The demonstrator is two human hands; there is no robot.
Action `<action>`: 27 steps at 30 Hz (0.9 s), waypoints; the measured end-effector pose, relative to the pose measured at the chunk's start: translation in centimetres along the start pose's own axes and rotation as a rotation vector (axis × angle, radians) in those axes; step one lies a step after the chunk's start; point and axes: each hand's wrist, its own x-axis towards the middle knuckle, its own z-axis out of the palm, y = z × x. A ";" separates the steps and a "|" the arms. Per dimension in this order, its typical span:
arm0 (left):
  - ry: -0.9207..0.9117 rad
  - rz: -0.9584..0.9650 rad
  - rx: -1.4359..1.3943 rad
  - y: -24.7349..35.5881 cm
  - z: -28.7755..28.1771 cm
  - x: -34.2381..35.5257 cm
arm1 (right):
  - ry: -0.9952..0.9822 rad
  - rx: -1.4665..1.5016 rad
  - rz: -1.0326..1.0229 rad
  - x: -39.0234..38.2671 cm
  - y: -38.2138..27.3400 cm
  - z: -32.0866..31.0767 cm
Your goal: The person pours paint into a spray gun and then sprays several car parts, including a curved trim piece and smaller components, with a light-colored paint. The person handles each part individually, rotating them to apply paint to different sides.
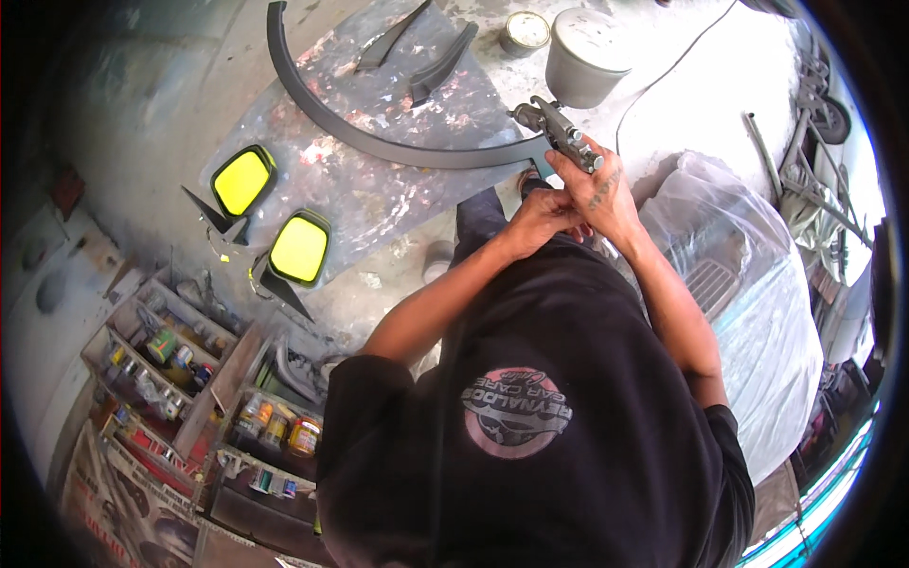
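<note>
My right hand (pixel 606 197) is wrapped round the handle of a metal spray gun (pixel 561 133), whose nozzle end points up and to the left. Just below the grip, my left hand (pixel 542 220) has its fingers bent closed against the right hand. What those fingers pinch at the handle's lower end is hidden. Beyond the gun lies a long curved dark trim strip (pixel 379 147) on a paint-spotted sheet (pixel 350 204). Two side mirrors (pixel 242 182) with bright yellow-green faces rest at the sheet's left edge. Two short dark trim pieces (pixel 443 64) lie farther back.
A grey bucket (pixel 585 71) and an open paint can (pixel 525 34) stand beyond the gun. Clear plastic (pixel 748 312) drapes something on the right. A thin cable (pixel 677 64) crosses the floor. Shelves (pixel 194 426) with bottles and cans stand at lower left.
</note>
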 end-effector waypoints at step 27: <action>1.058 0.260 0.700 4.7 -19.8 5.1 | 0.050 0.000 -0.141 -1.3 4.9 -5.5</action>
